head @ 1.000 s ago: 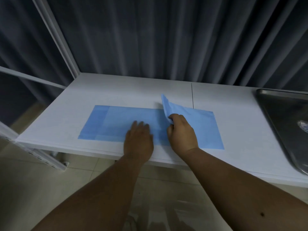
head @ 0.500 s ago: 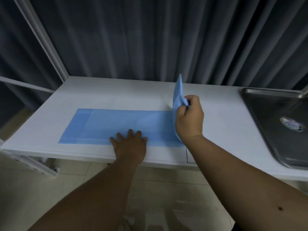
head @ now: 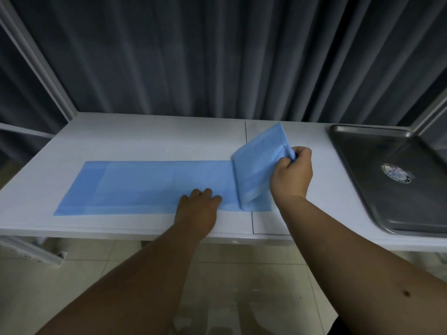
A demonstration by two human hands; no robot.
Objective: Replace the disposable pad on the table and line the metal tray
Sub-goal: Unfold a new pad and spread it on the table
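Unfolding step: left hand (head: 197, 209) flat on the blue pad (head: 145, 184), right hand (head: 290, 172) pinching the folded end mid-frame. Next, probably flip it toward the tray (head: 377, 175).

No text can be read anywhere. The metal tray (head: 396, 180) at three o'clock on the worktop (head: 145, 139) carries a round sticker (head: 396, 173), its print too blurred to make out.
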